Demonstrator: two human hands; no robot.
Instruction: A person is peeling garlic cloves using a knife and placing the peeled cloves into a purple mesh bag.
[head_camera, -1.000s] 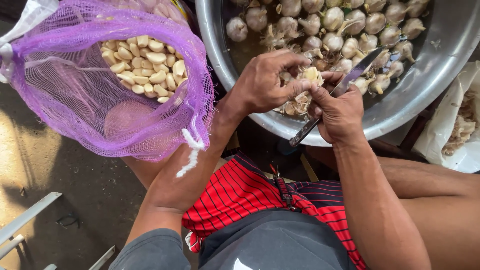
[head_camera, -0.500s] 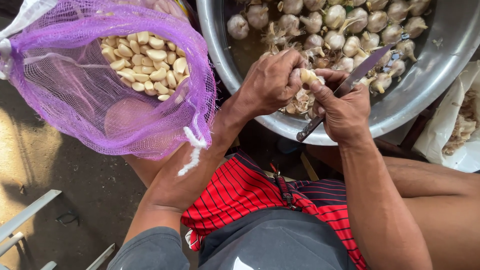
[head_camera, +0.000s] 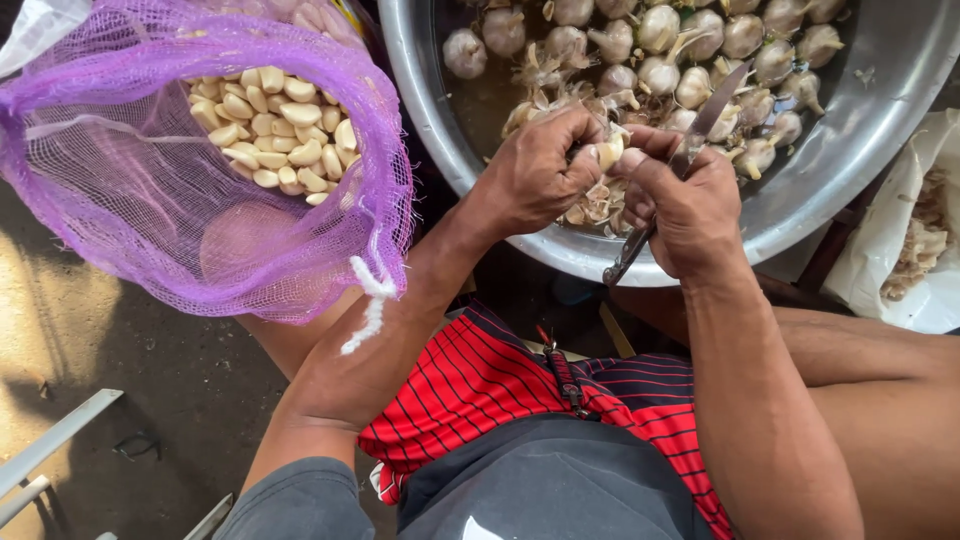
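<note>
My left hand (head_camera: 540, 170) pinches a pale garlic clove (head_camera: 610, 153) over the near rim of a big steel basin (head_camera: 850, 175). My right hand (head_camera: 685, 200) grips a small knife (head_camera: 700, 125), its blade angled up over the basin and its handle end sticking out below my palm. The thumb presses against the clove. The basin holds several whole garlic bulbs (head_camera: 665, 70) in murky water, with loose skins under my hands.
A purple mesh bag (head_camera: 200, 200) with peeled cloves (head_camera: 275, 125) hangs open at the left. A white plastic bag (head_camera: 915, 240) with garlic scraps lies at the right. My knees in red striped shorts (head_camera: 500, 380) are below. A metal frame (head_camera: 50, 440) shows bottom left.
Both hands have shifted slightly up and closer together at the clove; the knife blade has tilted more upright. The view has moved in a little.
</note>
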